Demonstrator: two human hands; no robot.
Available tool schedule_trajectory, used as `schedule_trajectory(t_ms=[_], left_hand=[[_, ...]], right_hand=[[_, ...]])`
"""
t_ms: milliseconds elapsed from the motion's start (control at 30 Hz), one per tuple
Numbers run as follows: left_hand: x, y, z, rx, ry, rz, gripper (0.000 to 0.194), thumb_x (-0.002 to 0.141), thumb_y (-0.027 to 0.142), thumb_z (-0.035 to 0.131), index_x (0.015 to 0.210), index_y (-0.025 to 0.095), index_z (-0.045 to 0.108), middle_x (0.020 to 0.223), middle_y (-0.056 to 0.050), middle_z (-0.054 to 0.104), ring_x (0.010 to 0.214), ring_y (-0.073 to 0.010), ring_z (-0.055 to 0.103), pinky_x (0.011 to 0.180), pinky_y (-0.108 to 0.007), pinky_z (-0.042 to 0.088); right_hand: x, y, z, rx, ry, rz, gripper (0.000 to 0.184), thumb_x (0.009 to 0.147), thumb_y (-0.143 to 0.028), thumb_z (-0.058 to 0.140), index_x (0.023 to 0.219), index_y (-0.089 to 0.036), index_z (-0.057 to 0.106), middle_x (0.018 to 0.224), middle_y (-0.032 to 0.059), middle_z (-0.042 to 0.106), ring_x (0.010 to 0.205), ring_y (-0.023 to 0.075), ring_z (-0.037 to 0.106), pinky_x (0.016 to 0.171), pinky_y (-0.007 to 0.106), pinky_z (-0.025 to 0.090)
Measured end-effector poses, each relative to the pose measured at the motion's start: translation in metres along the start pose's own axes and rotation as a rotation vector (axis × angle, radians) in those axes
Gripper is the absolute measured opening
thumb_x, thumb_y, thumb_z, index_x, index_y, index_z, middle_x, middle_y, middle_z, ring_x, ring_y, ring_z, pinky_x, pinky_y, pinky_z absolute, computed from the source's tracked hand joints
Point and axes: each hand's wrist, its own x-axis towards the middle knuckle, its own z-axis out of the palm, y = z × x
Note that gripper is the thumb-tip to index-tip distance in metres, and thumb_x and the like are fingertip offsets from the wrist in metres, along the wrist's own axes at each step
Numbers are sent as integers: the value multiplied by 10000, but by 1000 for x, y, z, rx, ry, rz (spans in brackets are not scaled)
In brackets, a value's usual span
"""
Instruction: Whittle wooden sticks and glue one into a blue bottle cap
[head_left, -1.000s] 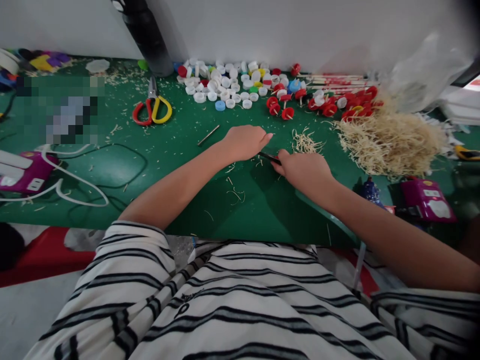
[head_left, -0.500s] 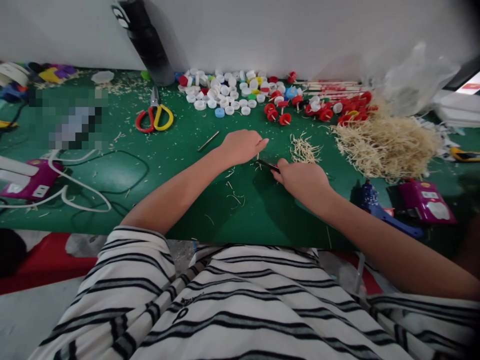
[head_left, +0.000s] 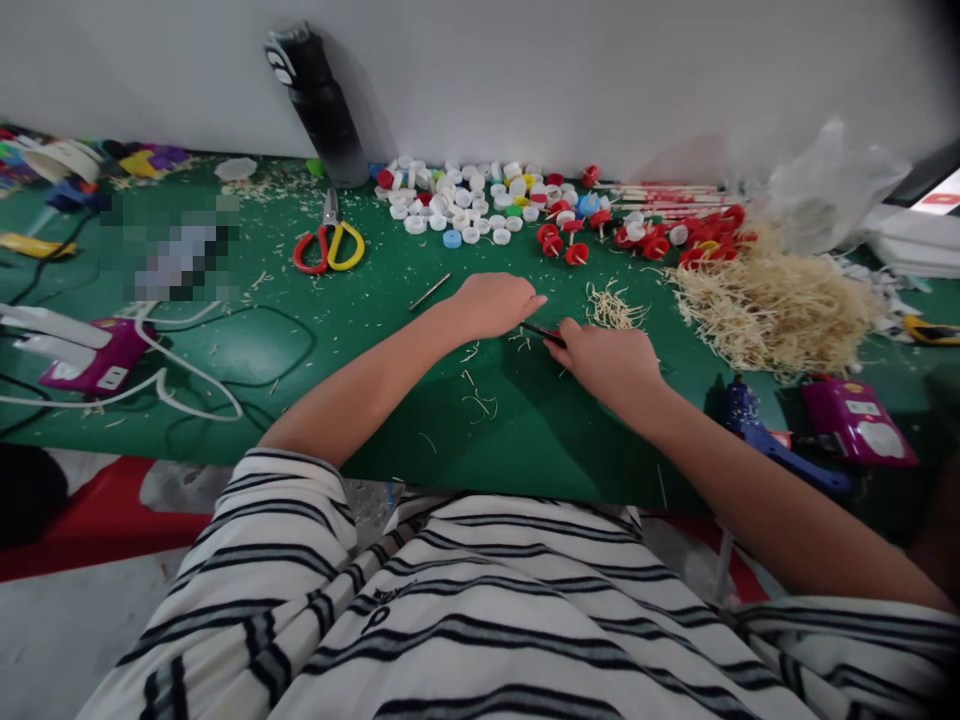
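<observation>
My left hand is closed in a pinch over the middle of the table, its fingertips turned away from view, so what they hold is hidden. Just to its right, my right hand grips a thin dark tool, whose tip reaches close under the left fingers; its exact kind does not show. Pale thin shavings are scattered below my hands. A small bunch of pale fibres sits beyond my right hand. Left of my left hand lies a slim metal rod.
Bottle caps and red caps on short sticks are spread along the back. A large fibre heap and a blue glue gun are at right. Scissors, a black bottle and a white cable are left.
The whole view has shifted slightly, so the table's things appear further right and lower. A short pale stick seen under my left fingers is now hidden. Both hands stay close together.
</observation>
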Motion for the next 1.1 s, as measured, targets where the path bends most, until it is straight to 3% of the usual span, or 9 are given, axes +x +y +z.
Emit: schedule_trajectory(t_ms=[167, 533, 733, 1100], left_hand=[[-5, -1, -9, 64, -45, 14, 546, 1138, 427, 309, 1005, 133, 749, 863, -136, 707, 655, -195, 477, 630, -377, 334], [3, 4, -1, 88, -41, -10, 558, 1144, 428, 300, 1125, 114, 761, 1064, -188, 774, 859, -249, 640, 675, -367, 379], [5, 2, -3, 55, -59, 4, 560, 1135, 441, 303, 1082, 117, 757, 1033, -179, 764, 793, -230, 594, 654, -365, 359], [2, -3, -7, 26, -57, -54, 513, 1120, 453, 326, 1017, 158, 732, 902, -137, 699, 733, -219, 532, 681, -373, 353]], right_hand=[[7, -7, -2, -16, 36, -40, 577, 1165, -489, 206, 1296, -145, 650, 1045, 213, 805, 852, 333, 775, 684, 337, 328], [12, -15, 3, 28, -5, -3, 528, 1158, -475, 240, 1357, -150, 606, 1007, 206, 814, 832, 312, 760, 680, 337, 336], [16, -10, -1, 72, -53, -8, 560, 1147, -520, 260, 1377, -150, 612, 921, 194, 803, 823, 319, 761, 691, 344, 377], [8, -22, -12, 108, -112, 28, 510, 1151, -449, 280, 1381, -132, 608, 1037, 219, 823, 930, 349, 804, 706, 350, 417]])
